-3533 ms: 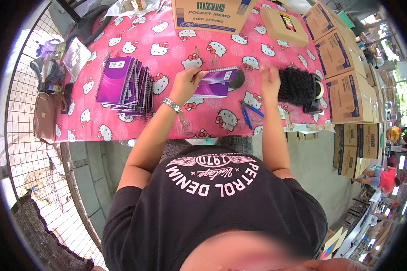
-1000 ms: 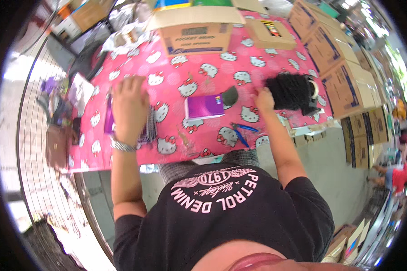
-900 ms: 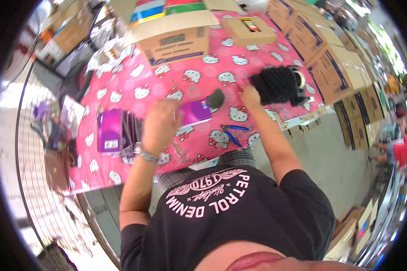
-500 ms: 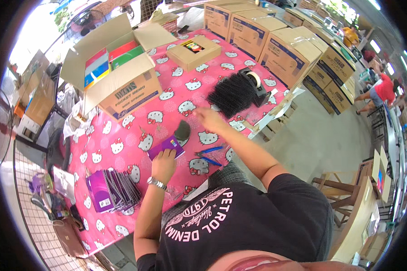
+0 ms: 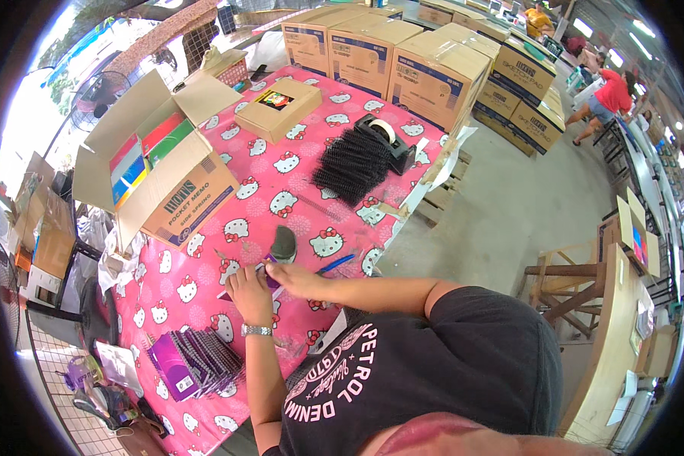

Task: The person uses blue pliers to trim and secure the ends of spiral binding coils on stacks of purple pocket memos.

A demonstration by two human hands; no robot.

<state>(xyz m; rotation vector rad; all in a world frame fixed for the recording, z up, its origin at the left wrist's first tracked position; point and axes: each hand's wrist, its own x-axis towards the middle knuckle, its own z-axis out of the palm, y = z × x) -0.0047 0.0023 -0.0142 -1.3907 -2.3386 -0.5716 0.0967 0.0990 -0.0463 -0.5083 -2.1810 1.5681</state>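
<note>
Over the pink tablecloth, my left hand (image 5: 248, 292) is closed on a small purple notebook (image 5: 272, 281), mostly covered by my fingers. My right hand (image 5: 298, 281) pinches at the notebook's right edge; whatever is between its fingertips is too small to make out. Just beyond the hands lies a dark grey-green rounded piece (image 5: 284, 244). A blue-handled tool (image 5: 336, 264), which looked like pliers earlier, is partly hidden behind my right hand. Nearer on the left, several purple spiral notebooks (image 5: 173, 370) lie in a fanned stack. Black spiral coils (image 5: 352, 169) are heaped farther off.
A tape dispenser (image 5: 397, 142) stands against the coils. The open carton (image 5: 190, 201) at the left holds colourful packs. A flat brown box (image 5: 280, 114) lies at the back, and closed cartons (image 5: 439, 76) line the far edge. A person in red (image 5: 614, 95) is at the right.
My right hand has come back from near the coils to the notebook and now meets my left hand. The view has shifted, and the blue-handled tool is now partly covered.
</note>
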